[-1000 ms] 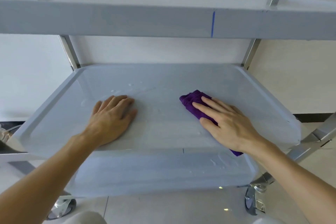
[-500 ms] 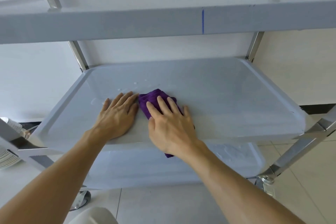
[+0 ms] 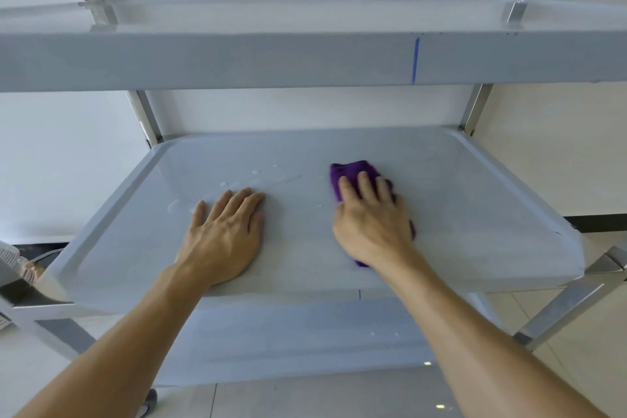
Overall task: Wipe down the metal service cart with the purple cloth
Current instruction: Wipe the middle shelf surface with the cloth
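Item: purple cloth (image 3: 353,170), wadded, on middle shelf (image 3: 475,200) of metal service cart (image 3: 203,58), right of centre, mostly under our right hand (image 3: 373,224).

R hand: fingers laid fairly straight and close together over the cloth, palm pressing it flat to the shelf; not pinching it.

L hand (image 3: 225,231): fingers straight and together, palm down on bare shelf, well apart from cloth, bracing the cart (castors below, so it likely rolls).

Residue: white droplets and streak (image 3: 258,176) just beyond L fingertips, w/ a few specks between the hands.

Step, as we judge it: wiping middle shelf. Top shelf and bottom shelf (image 3: 305,343) status unknown; bottom shows some specks.

To do it well:
- keep palm weight even so the whole wad bears on the metal
- overlap passes, side to side, working front to back
- carry cloth over to the droplets; shift L hand off that patch first
- run along raised rim and corners, where liquid may pool
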